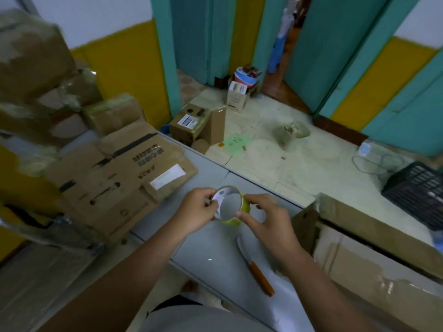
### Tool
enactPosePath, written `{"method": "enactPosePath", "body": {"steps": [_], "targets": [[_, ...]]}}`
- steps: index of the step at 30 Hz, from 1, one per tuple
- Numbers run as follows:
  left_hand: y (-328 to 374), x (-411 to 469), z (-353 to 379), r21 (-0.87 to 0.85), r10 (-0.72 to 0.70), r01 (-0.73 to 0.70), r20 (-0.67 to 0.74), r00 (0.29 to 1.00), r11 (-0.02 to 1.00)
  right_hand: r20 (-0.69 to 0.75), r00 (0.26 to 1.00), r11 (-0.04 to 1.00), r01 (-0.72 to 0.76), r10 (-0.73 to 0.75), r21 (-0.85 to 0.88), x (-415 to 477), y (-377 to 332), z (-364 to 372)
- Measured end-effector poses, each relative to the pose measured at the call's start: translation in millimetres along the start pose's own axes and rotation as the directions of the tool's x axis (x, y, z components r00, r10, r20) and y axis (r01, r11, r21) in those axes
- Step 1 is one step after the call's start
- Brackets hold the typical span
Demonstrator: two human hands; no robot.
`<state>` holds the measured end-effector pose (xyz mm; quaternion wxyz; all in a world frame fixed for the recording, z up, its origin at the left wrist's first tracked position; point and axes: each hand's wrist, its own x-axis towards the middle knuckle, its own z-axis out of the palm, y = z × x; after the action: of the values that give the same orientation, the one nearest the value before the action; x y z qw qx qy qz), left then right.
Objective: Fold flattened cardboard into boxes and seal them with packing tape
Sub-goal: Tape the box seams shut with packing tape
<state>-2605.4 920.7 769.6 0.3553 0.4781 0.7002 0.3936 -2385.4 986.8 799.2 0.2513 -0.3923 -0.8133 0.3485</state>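
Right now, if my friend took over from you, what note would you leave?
Left hand grips the tape roll over the grey table. Right hand pinches its rim, no strip visibly free. Knife lies on the table. Flattened cardboard waits on the left, unfolded. Box on the right looks open, unsealed. Left to do: find the tape end, fold, seal.

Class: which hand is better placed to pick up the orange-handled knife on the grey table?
Right, probably. Both the left hand and right hand hold the yellow-green tape roll, but the orange-handled knife lies close beside the right forearm.
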Motion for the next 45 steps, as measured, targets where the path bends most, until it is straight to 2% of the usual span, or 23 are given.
{"method": "enactPosePath", "body": {"steps": [4,7,10,19,23,26,32,36,37,39,42,45], "targets": [[42,0,9,-0.017,0.096,-0.095,0.032,0.995,0.995,-0.146,0.989,1.0,-0.017,0.018,0.005,-16,-22,-41],[68,3,18,-0.041,0.139,-0.137,0.06,0.988,0.99,-0.242,0.968,0.995,-0.046,0.066,0.088,-27,-33,-68],[93,7,30,0.006,0.228,-0.229,0.051,0.972,0.973,-0.3,0.944,0.976,-0.077,0.137,0.203,-37,-34,-94],[153,13,67,-0.07,0.365,-0.359,0.153,0.918,0.931,-0.425,0.905,1.0,-0.022,0.016,-0.01,-71,-32,-148],[166,12,81,-0.05,0.401,-0.399,0.178,0.899,0.916,-0.537,0.841,0.998,0.03,-0.059,-0.063,-88,-32,-158],[171,9,87,-0.066,0.42,-0.417,0.217,0.881,0.907,-0.576,0.814,0.996,0.037,-0.077,-0.082,-95,-32,-165],[177,-2,94,-0.115,0.39,-0.373,0.308,0.868,0.921,-0.523,0.836,0.967,0.028,-0.162,-0.255,-106,-33,-172],[180,-13,97,-0.288,0.346,-0.263,0.294,0.891,0.921,-0.55,0.828,0.978,-0.003,-0.114,-0.207,-109,-33,-169],[180,-18,97,-0.339,0.365,-0.258,0.304,0.88,0.905,-0.567,0.82,0.986,-0.017,-0.082,-0.167,-109,-33,-168],[178,-26,97,-0.355,0.458,-0.332,0.373,0.807,0.874,-0.6,0.8,0.996,-0.049,-0.004,-0.072,-111,-34,-169],[172,-35,100,-0.236,0.538,-0.49,0.487,0.688,0.839,-0.596,0.803,0.997,-0.062,0.017,-0.055,-113,-39,-169],[166,-41,105,-0.205,0.566,-0.542,0.485,0.667,0.815,-0.552,0.833,0.993,-0.029,-0.039,-0.115,-113,-45,-167]]}}
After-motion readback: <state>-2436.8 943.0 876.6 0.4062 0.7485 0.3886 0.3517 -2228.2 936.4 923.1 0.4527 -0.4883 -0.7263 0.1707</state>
